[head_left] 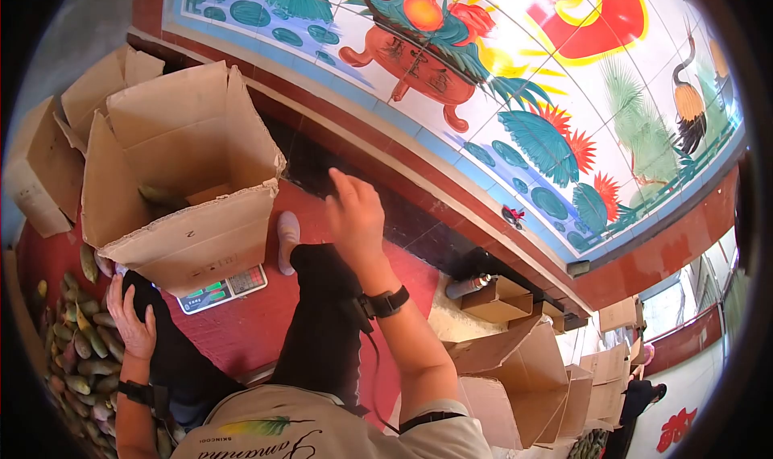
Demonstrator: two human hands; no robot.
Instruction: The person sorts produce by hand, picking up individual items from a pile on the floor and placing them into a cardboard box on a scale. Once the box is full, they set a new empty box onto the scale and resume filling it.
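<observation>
My left hand (133, 322) lies on my left knee with its fingers stretched out, close to a heap of long green-brown vegetables (93, 366). My right hand (356, 221) is raised to the right of a large open cardboard box (193, 241); its fingers are partly extended and nothing shows in them. The box stands on a digital scale (225, 290), whose display and keys stick out beneath the near side. Inside the box one vegetable (161, 197) is visible, and the near wall hides part of the bottom.
More cardboard boxes (44, 165) stand behind on the left, others (515, 370) on the right. A metal bottle (469, 286) lies near a tiled wall with a painted mural (419, 64). Red flooring (241, 330) spreads under my legs. Far right, a person (638, 399) is partly visible.
</observation>
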